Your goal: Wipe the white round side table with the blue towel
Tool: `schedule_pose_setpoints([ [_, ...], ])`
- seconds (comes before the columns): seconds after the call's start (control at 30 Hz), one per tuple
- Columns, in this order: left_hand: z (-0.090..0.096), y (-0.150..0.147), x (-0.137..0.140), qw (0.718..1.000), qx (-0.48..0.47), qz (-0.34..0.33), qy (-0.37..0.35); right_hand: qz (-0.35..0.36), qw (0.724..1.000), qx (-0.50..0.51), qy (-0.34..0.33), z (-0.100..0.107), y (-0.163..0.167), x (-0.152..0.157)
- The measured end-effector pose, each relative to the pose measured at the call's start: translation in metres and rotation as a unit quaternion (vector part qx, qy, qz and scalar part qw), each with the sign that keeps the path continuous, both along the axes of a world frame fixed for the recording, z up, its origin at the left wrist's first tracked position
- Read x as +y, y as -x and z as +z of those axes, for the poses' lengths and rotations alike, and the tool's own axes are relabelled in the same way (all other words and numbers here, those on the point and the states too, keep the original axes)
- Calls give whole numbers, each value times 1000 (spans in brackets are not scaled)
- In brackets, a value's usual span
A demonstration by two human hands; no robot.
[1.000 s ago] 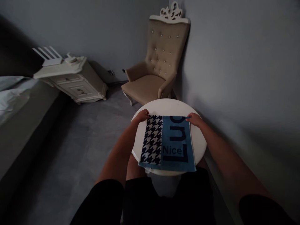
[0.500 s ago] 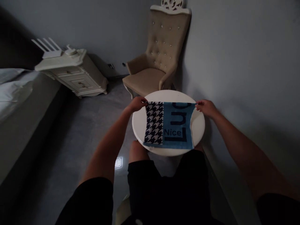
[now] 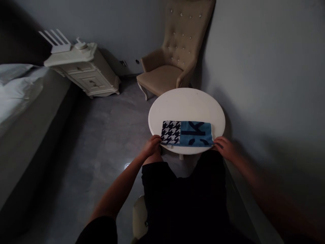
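Observation:
A towel [image 3: 195, 134], blue with dark letters and a black-and-white houndstooth band at its left, lies folded into a wide strip. It rests along the near side of a round white table [image 3: 186, 103]. At its near left corner my left hand [image 3: 153, 144] is closed with the towel's edge between thumb and fingers. My right hand [image 3: 223, 147] pinches the near right corner in the same way. Both hands are just beyond the table's near rim, and a small pale tag shows by the left corner.
Beyond the table stands a beige armchair [image 3: 162, 76]. A white nightstand [image 3: 86, 73] with a router [image 3: 59, 45] on top is at the left, beside a bed [image 3: 30, 112]. A grey wall [image 3: 269, 74] runs close on the right.
Both hands have come from the towel's far edge toward me, doubling it over into a narrower strip with another part of its lettering on top. The view has shifted slightly.

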State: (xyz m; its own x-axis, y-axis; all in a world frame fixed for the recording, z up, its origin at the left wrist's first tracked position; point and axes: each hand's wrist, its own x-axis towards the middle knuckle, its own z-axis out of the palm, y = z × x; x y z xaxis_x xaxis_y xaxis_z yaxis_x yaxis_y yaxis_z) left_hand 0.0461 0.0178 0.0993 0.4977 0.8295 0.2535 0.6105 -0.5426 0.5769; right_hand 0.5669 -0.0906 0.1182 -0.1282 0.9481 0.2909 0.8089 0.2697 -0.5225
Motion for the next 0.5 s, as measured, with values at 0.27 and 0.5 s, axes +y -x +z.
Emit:
schedule_pose_setpoints([
  [0.27,-13,2,9,998,-26,-11,-61,-29,999,8,-41,-21,2,-2],
  [0.5,37,-11,43,994,-87,8,-60,-65,991,95,-69,20,-1,28],
])
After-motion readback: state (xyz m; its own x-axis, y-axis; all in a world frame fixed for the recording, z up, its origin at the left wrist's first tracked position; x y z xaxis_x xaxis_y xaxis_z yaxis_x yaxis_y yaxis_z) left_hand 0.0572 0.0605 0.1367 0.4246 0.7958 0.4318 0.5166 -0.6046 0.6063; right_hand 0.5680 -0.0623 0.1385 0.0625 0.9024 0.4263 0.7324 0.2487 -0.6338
